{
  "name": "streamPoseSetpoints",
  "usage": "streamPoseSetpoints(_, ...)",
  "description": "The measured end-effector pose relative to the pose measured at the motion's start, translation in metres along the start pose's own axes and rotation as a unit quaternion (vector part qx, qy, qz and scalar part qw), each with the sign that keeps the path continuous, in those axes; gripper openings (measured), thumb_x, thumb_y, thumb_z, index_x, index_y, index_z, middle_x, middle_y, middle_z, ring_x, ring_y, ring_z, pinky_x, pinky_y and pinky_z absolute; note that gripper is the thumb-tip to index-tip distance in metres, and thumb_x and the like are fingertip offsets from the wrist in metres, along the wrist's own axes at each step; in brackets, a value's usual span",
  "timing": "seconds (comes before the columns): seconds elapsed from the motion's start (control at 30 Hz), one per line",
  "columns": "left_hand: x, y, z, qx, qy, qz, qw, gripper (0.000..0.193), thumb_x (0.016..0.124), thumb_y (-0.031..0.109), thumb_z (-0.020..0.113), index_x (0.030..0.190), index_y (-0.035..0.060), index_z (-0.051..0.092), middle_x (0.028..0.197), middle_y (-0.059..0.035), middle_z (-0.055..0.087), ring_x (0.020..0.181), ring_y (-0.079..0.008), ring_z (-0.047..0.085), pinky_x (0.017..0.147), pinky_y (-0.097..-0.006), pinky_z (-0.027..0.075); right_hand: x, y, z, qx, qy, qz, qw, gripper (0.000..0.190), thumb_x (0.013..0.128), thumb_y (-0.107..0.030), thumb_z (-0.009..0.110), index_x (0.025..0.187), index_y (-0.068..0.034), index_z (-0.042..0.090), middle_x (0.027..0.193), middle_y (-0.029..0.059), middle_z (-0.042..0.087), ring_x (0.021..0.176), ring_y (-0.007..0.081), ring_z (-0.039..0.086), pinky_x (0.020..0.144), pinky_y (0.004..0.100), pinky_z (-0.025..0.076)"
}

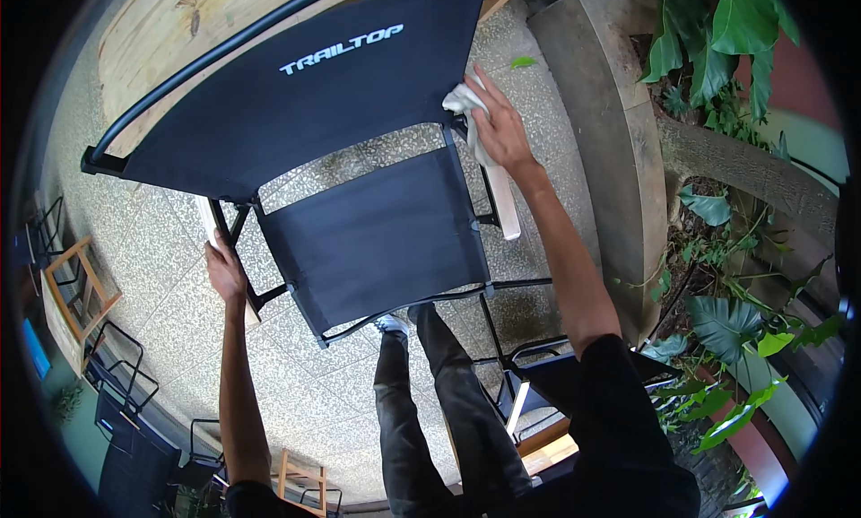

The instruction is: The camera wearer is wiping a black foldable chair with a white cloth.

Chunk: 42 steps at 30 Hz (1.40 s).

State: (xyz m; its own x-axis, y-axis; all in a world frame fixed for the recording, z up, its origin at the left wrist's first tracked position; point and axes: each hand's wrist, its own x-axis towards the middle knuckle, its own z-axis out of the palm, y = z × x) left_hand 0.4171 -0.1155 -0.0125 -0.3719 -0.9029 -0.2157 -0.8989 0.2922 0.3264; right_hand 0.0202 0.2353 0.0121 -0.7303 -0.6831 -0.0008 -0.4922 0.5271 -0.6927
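A folding camp chair with a black fabric backrest [303, 94] and a black fabric seat [377, 235] stands before me on a dark metal frame. My left hand [225, 269] grips its left wooden armrest [205, 215] near the middle. At the other side, my right hand [498, 124] presses a crumpled white cloth [464, 99] against the lower corner of the backrest, above the rear of the right wooden armrest [503, 208]. Part of the cloth hangs down over that armrest and is partly hidden by the hand.
A wooden tabletop [161, 54] lies behind the backrest. Along the right runs a concrete planter edge [605, 134] with leafy plants [723, 326]. Another dark folding chair [538, 377] is close at my lower right. More chairs and a wooden frame [84, 282] stand at far left.
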Motion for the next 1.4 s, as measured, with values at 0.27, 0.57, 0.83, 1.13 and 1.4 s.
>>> streamPoseSetpoints(0.27, -0.006, 0.002, -0.014, 0.043, 0.017, -0.016, 0.999, 0.061, 0.102, 0.054, 0.032, 0.109, -0.0022, 0.056, 0.096, -0.0299, 0.064, 0.088, -0.0474, 0.062, 0.076, -0.0526, 0.046, -0.122, -0.031, -0.008, -0.002, -0.073, 0.029, 0.997, 0.057, 0.094, -0.011, 0.045, 0.150, -0.012, 0.037, 0.157, 0.0154, 0.028, 0.140, 0.0389, 0.035, 0.115, 0.0440, 0.032)
streamPoseSetpoints(0.57, -0.014, 0.021, -0.003, -0.012, -0.009, -0.006, 1.000, 0.062, 0.102, 0.053, 0.033, 0.107, -0.0046, 0.056, 0.094, -0.0308, 0.062, 0.087, -0.0489, 0.060, 0.076, -0.0520, 0.045, 0.044, 0.019, 0.009, 0.073, 0.030, 0.008, 0.997, 0.047, 0.099, -0.014, 0.041, 0.146, -0.008, 0.042, 0.153, 0.0198, 0.035, 0.142, 0.0364, 0.033, 0.116, 0.0389, 0.025)
streamPoseSetpoints(0.83, 0.000, -0.058, 0.009, -0.259, 0.053, 0.058, 0.963, 0.051, 0.101, 0.046, 0.049, 0.111, -0.0032, 0.057, 0.094, -0.0160, 0.062, 0.089, -0.0243, 0.058, 0.082, -0.0393, 0.044, -0.076, -0.036, 0.020, 0.059, -0.021, 0.056, 0.996, 0.056, 0.094, 0.001, 0.050, 0.147, -0.015, 0.044, 0.155, 0.0158, 0.032, 0.141, 0.0353, 0.034, 0.113, 0.0395, 0.033)
streamPoseSetpoints(1.13, 0.018, -0.030, -0.005, -0.337, -0.313, -0.051, 0.887, 0.079, 0.095, 0.067, 0.038, 0.140, 0.0015, 0.045, 0.138, -0.0233, 0.042, 0.124, -0.0317, 0.042, 0.107, -0.0418, 0.032, -0.266, -0.141, -0.003, 0.086, -0.228, 0.376, 0.894, 0.049, 0.098, -0.021, 0.055, 0.145, -0.015, 0.043, 0.136, 0.0183, 0.053, 0.120, 0.0319, 0.057, 0.096, 0.0406, 0.047)
streamPoseSetpoints(1.4, 0.037, -0.064, -0.044, -0.421, -0.499, -0.087, 0.752, 0.081, 0.095, 0.070, 0.036, 0.144, 0.0068, 0.044, 0.141, -0.0100, 0.049, 0.117, -0.0225, 0.052, 0.100, -0.0386, 0.042, -0.176, -0.332, 0.201, 0.082, -0.196, -0.045, 0.976, 0.055, 0.079, 0.001, 0.067, 0.131, -0.017, 0.060, 0.121, 0.0113, 0.053, 0.110, 0.0316, 0.053, 0.093, 0.0408, 0.045)
